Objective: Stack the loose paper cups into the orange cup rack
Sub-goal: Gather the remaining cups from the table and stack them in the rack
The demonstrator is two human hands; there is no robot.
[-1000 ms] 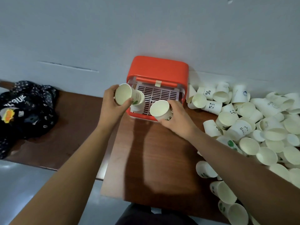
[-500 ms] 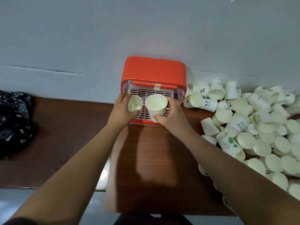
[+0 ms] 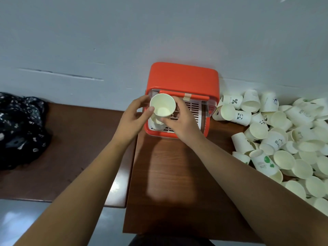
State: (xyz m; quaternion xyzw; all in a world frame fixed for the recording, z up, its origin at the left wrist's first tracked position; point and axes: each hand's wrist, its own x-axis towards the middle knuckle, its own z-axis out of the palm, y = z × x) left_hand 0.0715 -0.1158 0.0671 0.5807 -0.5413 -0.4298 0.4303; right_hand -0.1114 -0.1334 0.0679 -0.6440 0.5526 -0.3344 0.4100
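Over desk [image 3: 168, 174], right grip [image 3: 181, 121] clamped on upright cup [image 3: 162, 106]; left grip [image 3: 132, 119] pinches its left rim. Just beneath, second cup [image 3: 157, 124] stands in rack [image 3: 184, 77]. Heap of loose cups [image 3: 284, 139] right of right grip.

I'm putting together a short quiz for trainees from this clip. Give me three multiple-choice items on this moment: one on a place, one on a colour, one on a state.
1. Where is the pile of loose cups relative to the rack?
A) on top of it
B) to its left
C) to its right

2. What colour is the rack?
A) orange
B) blue
C) green

3. The cup above the rack is:
A) crushed flat
B) held mouth up by both hands
C) upside down on the table

Answers:
1. C, the pile lies on the table on the right side of the rack.
2. A, its shell is plainly orange.
3. B, the left hand and the right hand grip it, and its inside shows.
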